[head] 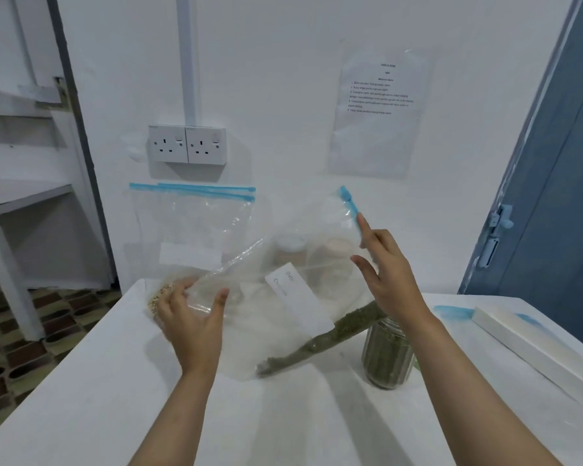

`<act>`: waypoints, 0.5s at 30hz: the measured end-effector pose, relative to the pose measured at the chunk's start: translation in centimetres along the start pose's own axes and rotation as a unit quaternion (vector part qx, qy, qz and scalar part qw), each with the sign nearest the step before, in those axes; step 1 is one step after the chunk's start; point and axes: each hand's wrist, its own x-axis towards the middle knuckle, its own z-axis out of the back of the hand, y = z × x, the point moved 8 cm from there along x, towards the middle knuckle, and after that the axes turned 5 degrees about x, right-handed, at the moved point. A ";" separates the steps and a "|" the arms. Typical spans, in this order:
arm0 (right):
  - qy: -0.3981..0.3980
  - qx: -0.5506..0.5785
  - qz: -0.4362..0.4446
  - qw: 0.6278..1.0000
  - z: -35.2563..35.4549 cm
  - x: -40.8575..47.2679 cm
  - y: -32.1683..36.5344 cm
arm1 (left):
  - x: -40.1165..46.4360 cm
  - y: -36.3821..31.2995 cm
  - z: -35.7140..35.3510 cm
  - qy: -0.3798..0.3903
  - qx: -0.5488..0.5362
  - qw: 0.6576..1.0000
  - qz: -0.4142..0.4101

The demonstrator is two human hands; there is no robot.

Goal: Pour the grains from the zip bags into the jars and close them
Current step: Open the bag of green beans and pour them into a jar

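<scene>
So, going left to right: at the far left of the worktop there's a second zip bag standing against the wall with pale oat-looking grains at its bottom corner, blue zip strip up top; looks untouched so far. The left hand sits just in front of it, fingers spread and lightly curled round the lower corner of the bag in use, propping that end; more of a cradle than a tight grip.

That bag is tilted across the middle with a line of green grains running down its bottom fold toward the jar on the right. The jar is already mostly full of the same green stuff, and I can't see a lid on it. Two more jars behind the plastic are too blurry to say much about.

The right hand is up by the blue zip edge, thumb and forefinger pinching the plastic there, the other fingers loose.

My read: mid-pour on the first bag, nearly done. The next move probably calls for lifting the left corner higher so the stragglers slide down, while keeping the mouth over the jar; then lid on.
</scene>
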 end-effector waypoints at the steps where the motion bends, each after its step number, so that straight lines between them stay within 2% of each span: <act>1: 0.006 -0.006 0.012 1.000 -0.3 -0.1 0.4 | -0.9 1.3 0.0 -0.003 0.044 0.998 0.032; 3: 0.020 -0.015 0.033 0.999 -1.0 -0.4 0.8 | -2.4 2.6 0.3 -0.015 0.112 0.991 0.068; 4: 0.026 -0.020 0.039 0.999 -1.2 -0.5 0.9 | -2.8 2.4 0.4 -0.022 0.130 0.990 0.052; 7: 0.029 -0.023 0.051 0.998 -1.2 -1.0 1.1 | -2.3 -1.3 -0.4 -0.013 0.134 0.990 -0.051; 10: 0.026 -0.021 0.051 0.998 -1.0 -1.3 0.7 | -1.3 -7.3 -3.3 0.059 0.100 0.976 -0.183; 13: 0.020 -0.022 0.046 0.998 -0.9 -1.3 0.2 | -1.2 -11.5 -5.6 0.116 0.078 0.960 -0.243; 15: 0.019 -0.025 0.047 0.998 -0.9 -1.2 0.1 | -1.6 -12.7 -6.6 0.128 0.087 0.949 -0.273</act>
